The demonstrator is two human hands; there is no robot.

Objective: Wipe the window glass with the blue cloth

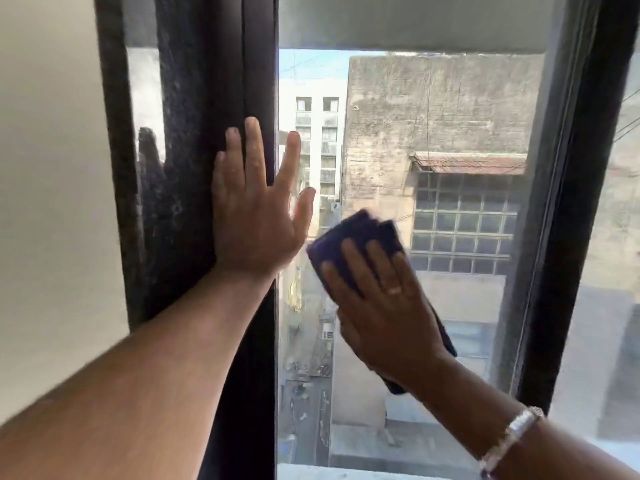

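The window glass [433, 140] fills the middle of the view, with buildings and a street seen through it. My right hand [377, 299] lies flat on the pane and presses the folded blue cloth [356, 233] against it, low and left of the pane's centre. The cloth sticks out above my fingers and below my wrist. My left hand [256, 206] rests open, fingers spread, on the dark frame post [225, 81] at the pane's left edge, with its thumb and forefinger over the glass.
A dark frame post [568, 202] bounds the pane on the right, with another pane beyond it. A pale wall [52, 168] stands at the left. A light ledge [311, 472] runs along the bottom of the window.
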